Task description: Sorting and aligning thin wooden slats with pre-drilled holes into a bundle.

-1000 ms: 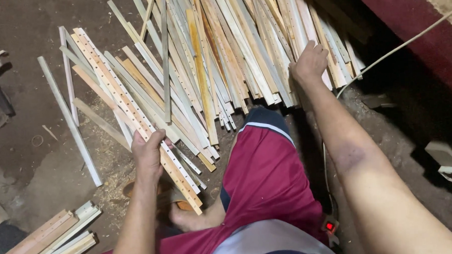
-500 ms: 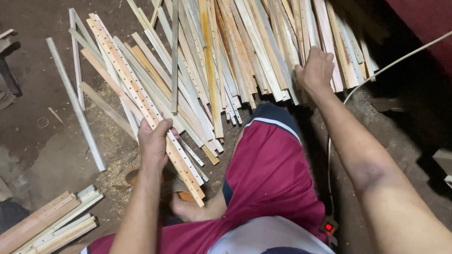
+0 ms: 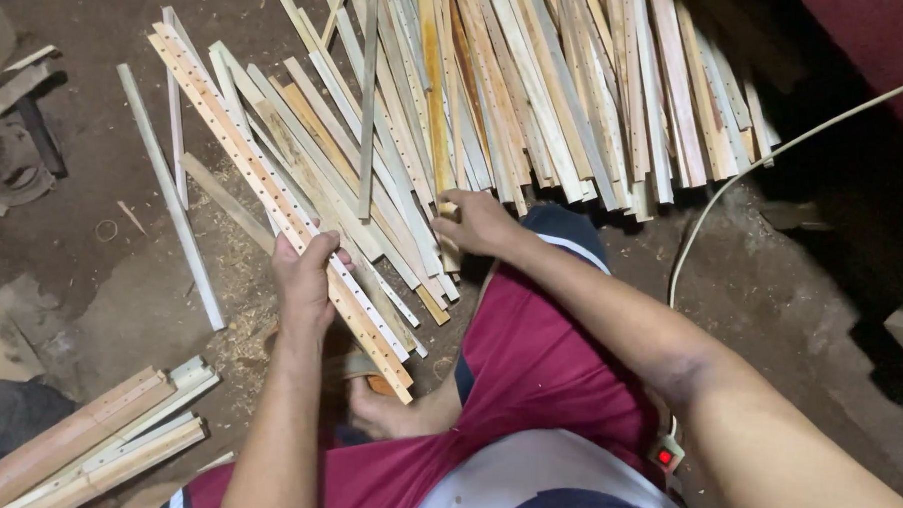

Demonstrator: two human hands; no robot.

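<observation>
The left hand [image 3: 307, 279] grips a long perforated wooden strip [image 3: 269, 190] slanting up-left from it; the right hand [image 3: 475, 223], just beside, closes on a slat end [image 3: 448, 209] in the pile [image 3: 566, 90] above

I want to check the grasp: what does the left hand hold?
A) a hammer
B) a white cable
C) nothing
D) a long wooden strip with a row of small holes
D: the left hand is closed around a long wooden strip with holes, which slants across the pile.
</observation>
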